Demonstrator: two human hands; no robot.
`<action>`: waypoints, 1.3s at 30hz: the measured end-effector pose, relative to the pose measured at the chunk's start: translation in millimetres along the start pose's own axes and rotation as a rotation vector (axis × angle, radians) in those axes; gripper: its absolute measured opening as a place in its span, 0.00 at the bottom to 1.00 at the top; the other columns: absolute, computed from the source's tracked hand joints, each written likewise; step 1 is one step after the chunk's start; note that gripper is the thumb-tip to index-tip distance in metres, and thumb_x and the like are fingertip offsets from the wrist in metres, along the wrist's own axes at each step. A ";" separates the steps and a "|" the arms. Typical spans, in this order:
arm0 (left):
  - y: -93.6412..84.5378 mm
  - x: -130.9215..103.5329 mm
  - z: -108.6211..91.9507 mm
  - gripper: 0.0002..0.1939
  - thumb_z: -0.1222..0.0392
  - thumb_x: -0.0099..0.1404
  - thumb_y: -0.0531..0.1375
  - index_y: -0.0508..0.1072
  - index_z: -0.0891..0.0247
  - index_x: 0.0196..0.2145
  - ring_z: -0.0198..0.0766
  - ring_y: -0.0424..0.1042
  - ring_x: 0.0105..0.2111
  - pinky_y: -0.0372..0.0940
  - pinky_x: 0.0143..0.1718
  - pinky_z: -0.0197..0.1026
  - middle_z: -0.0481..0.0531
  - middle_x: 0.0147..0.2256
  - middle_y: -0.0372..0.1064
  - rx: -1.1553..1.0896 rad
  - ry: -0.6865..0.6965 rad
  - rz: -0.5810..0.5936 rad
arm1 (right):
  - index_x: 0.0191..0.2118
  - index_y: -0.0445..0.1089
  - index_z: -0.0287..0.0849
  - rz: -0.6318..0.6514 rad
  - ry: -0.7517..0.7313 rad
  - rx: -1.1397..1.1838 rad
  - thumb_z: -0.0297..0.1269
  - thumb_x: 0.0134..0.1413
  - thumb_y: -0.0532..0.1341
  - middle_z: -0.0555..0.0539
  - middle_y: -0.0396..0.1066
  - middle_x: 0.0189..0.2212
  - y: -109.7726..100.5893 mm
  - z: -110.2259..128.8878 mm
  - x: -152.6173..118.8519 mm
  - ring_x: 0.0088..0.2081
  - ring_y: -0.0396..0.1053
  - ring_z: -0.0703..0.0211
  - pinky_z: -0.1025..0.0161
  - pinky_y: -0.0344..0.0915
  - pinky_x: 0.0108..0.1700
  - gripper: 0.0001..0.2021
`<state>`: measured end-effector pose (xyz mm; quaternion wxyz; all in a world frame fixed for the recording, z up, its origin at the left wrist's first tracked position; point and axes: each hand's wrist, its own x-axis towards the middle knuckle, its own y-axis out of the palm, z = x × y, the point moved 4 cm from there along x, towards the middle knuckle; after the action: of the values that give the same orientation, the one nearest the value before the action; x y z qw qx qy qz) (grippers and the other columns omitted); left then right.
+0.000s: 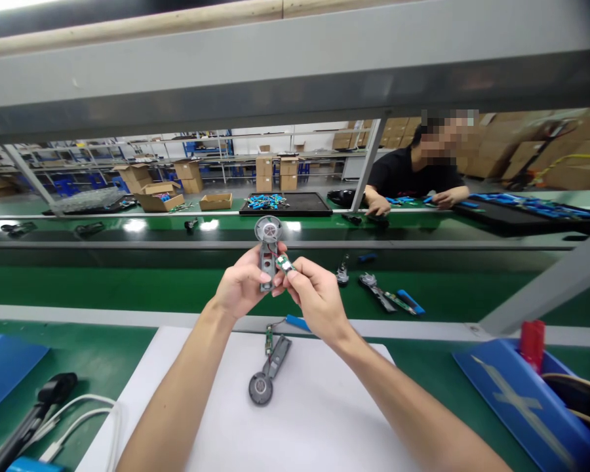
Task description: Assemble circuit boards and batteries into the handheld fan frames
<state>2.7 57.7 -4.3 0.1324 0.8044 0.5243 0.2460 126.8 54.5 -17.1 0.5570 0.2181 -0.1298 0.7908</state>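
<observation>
Showing its hollow side, the grey housing (266, 247) is held up in the air: the left hand (243, 282) clasps it, thumb over its narrow end — probably to steady it — while the right hand (317, 295) pinches the green circuit board (285, 263) between closed thumb and fingers just beside it, close perhaps because a red wire (273, 250) seems to join them. Nearer the body, a second housing (273, 369) lies on the white sheet (334, 413), apparently for easy reach.

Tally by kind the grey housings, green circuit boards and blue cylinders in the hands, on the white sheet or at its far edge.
Grey housings: 2, one held
Green circuit boards: 2, one held
Blue cylinders: 1, partly hidden
Total: 5
</observation>
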 end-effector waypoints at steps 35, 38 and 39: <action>2.8 2.7 7.0 0.24 0.54 0.51 0.71 0.69 0.62 0.43 0.34 0.70 0.34 0.67 0.36 0.37 0.47 0.35 0.68 0.113 0.232 -0.207 | 0.45 0.68 0.41 -0.163 -0.204 -0.252 0.36 0.63 0.62 0.44 0.74 0.42 -5.1 15.2 -4.0 0.43 0.73 0.57 0.59 0.70 0.47 0.08; 8.7 6.8 27.2 0.23 0.55 0.53 0.71 0.68 0.61 0.43 0.36 0.71 0.39 0.66 0.45 0.40 0.48 0.36 0.69 0.084 0.233 -0.264 | 0.49 0.70 0.40 -0.221 -0.373 -0.653 0.32 0.67 0.55 0.43 0.72 0.41 -2.9 15.8 -6.1 0.42 0.70 0.54 0.57 0.69 0.44 0.10; 8.0 7.9 30.4 0.22 0.55 0.54 0.71 0.68 0.61 0.42 0.36 0.71 0.40 0.65 0.47 0.41 0.47 0.37 0.69 0.087 0.239 -0.310 | 0.50 0.70 0.39 -0.215 -0.396 -0.773 0.30 0.67 0.53 0.42 0.71 0.40 -1.2 14.0 -5.6 0.41 0.69 0.53 0.56 0.69 0.43 0.12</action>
<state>27.8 62.9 -24.2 0.0707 0.6840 0.6641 0.2933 132.4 44.0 -7.8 0.6410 0.1534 -0.4967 0.5647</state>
